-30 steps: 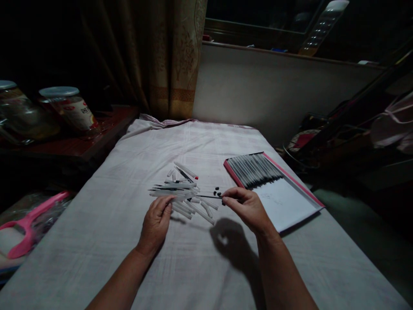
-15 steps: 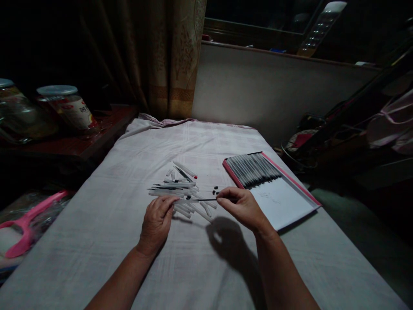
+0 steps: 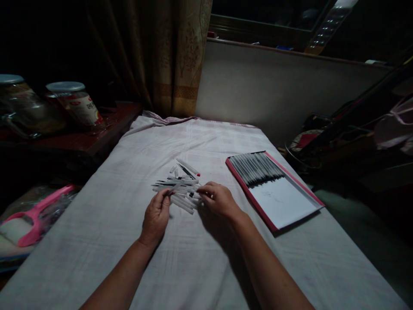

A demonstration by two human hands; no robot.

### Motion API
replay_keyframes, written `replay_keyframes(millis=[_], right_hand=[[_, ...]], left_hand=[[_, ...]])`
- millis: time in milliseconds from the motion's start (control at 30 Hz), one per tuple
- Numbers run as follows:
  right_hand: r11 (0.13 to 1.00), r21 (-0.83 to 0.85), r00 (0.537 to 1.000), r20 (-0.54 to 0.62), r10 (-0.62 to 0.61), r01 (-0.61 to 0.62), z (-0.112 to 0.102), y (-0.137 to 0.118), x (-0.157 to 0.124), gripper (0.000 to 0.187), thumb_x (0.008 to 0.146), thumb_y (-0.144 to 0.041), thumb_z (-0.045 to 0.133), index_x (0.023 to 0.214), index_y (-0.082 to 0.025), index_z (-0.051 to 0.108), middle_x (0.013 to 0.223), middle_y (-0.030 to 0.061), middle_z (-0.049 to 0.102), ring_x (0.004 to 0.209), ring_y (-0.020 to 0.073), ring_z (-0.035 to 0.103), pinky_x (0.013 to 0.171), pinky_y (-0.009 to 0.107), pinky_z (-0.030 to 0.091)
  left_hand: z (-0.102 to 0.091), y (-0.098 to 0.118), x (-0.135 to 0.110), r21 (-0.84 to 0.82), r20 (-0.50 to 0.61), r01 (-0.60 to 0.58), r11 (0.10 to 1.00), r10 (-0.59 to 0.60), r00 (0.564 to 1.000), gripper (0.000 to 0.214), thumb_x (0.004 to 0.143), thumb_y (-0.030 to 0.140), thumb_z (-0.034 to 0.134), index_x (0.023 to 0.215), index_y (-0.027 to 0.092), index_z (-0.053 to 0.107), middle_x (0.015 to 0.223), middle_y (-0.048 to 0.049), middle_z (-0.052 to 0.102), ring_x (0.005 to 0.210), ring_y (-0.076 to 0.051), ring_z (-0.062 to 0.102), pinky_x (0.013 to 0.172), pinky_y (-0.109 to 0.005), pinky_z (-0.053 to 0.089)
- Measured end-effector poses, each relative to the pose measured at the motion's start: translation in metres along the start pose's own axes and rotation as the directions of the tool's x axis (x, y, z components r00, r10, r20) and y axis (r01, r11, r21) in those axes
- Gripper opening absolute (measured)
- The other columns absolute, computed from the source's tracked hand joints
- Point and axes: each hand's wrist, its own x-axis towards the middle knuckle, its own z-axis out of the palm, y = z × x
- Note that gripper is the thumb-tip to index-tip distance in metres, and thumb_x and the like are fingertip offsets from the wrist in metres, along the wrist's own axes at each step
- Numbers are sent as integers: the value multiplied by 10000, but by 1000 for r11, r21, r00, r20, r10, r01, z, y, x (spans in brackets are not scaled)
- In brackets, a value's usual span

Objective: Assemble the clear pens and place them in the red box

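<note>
My left hand (image 3: 157,212) is pinched shut on a whitish pen barrel (image 3: 174,188) at the near left of the pile; a small dark part shows by the fingertips. My right hand (image 3: 217,198) reaches in at the pile's right side, thumb and fingers closed together. What it pinches, if anything, is too small to make out. Between and beyond both hands lies the loose pile of translucent pen parts (image 3: 183,203), several with dark tips or dark cores. One whitish tube (image 3: 188,166) with a red end lies at the back of the pile.
A red-edged box (image 3: 251,198) to the right holds a row of pens (image 3: 254,168) with dark ends on its white base. A pale checked cloth (image 3: 180,262) covers the table. Jars (image 3: 79,105) stand on a dark side table; a pink handle-like object (image 3: 35,219) lies lower left.
My right hand has moved left into the pile; the thin dark refill between the hands no longer shows. The left fingers have lifted and turned slightly. The view has shifted a little.
</note>
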Motion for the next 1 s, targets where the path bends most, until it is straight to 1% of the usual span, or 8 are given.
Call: replay_keyframes(millis=[167,400,533,633,700,800,867,1000], right_hand=[[922,-369,976,214,-41,120,11,-18,12,326,923,-248,501,1137,-307,740,1051,77,708,898,236,667,704,294,455],[887,-438,973,226,-50,148,15,-22,20,253,933,-230,473,1044,-209,700,1055,112,687,896,237,658,722,310,462],[991,-131,999,35,5,0,18,-10,7,176,851,-223,554,986,-196,665,928,66,709,815,196,647,719,290,457],[966,222,982,-108,157,-130,22,3,-5,125,767,-217,573,863,-201,651,725,1,676,650,152,605,629,260,439],[875,462,957,-162,241,-142,24,9,-11,135,721,-255,591,832,-199,646,699,-3,674,622,147,599,597,257,443],[652,749,928,-150,340,-118,25,14,-16,245,681,-324,652,887,-194,676,775,27,717,657,156,629,615,276,480],[550,826,918,-116,379,-123,24,12,-20,248,656,-339,711,854,-190,694,750,27,713,634,150,622,602,278,482],[470,871,902,-80,425,-144,20,3,-29,198,638,-323,762,766,-190,691,607,-23,631,540,118,554,513,240,431]], left_hand=[[0,-1,2,38,-5,-24,999,24,1000,317,929,373,472,1106,192,663,1061,-85,720,1007,-226,671,930,-400,534],[-1,3,3,65,24,-125,990,124,992,293,932,305,481,1103,207,698,1072,-67,721,1036,-210,659,965,-364,510],[-2,6,3,74,31,-169,983,168,985,291,936,278,479,1111,221,704,1070,-55,723,1023,-198,663,938,-337,523],[-2,7,3,91,40,-198,976,195,980,291,935,268,482,1118,224,703,1067,-52,724,1011,-197,664,921,-331,529],[-2,8,3,104,49,-214,971,210,976,289,935,265,483,1116,219,704,1059,-56,724,997,-198,664,907,-331,533],[-2,9,2,130,78,-242,962,233,969,288,934,256,480,1112,215,704,1039,-59,723,974,-198,662,892,-334,537],[-2,10,1,150,96,-264,953,251,963,285,934,244,478,1109,220,702,1031,-59,723,968,-199,661,891,-339,536],[-2,13,0,166,130,-332,928,313,941,272,939,217,482,1116,226,688,1021,-58,724,961,-197,660,883,-339,535]])
